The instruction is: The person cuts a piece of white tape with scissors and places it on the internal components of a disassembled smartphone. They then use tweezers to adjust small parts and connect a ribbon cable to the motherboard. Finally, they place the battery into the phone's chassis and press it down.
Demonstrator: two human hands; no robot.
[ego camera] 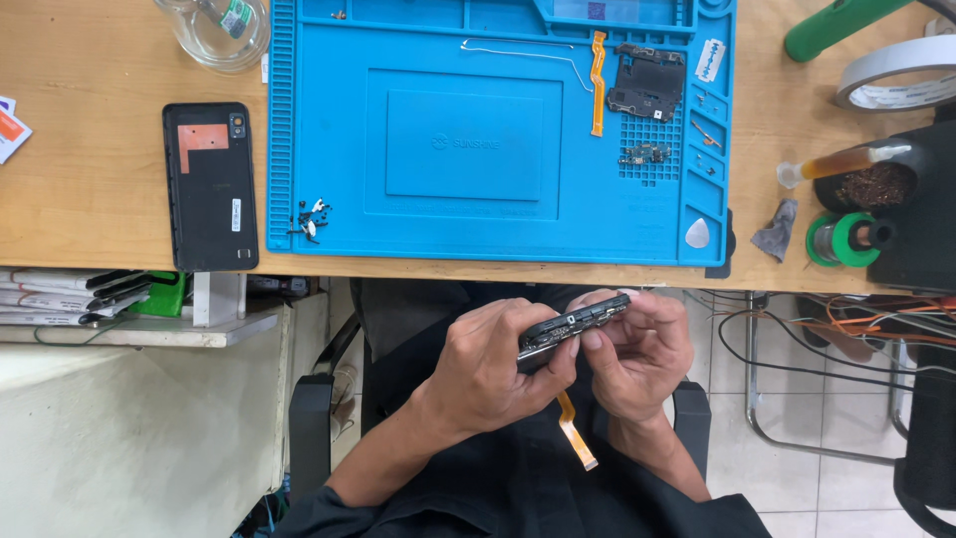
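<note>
Black phone frame [573, 327], tilted up-right, pinched by left hand [493, 364] and right hand [637, 349].

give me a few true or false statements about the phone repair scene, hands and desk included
1. Both hands hold the opened phone body over the lap, below the desk edge. True: the left hand grips its lower end and the right hand its upper end.
2. An orange flex cable hangs down from the phone body. True.
3. The black back cover lies on the blue repair mat. False: it lies on the wooden desk, left of the mat.
4. The small pile of screws sits at the mat's right edge. False: it sits near the mat's lower left corner.
5. A glass jar stands near the mat's upper left corner. True.
</note>
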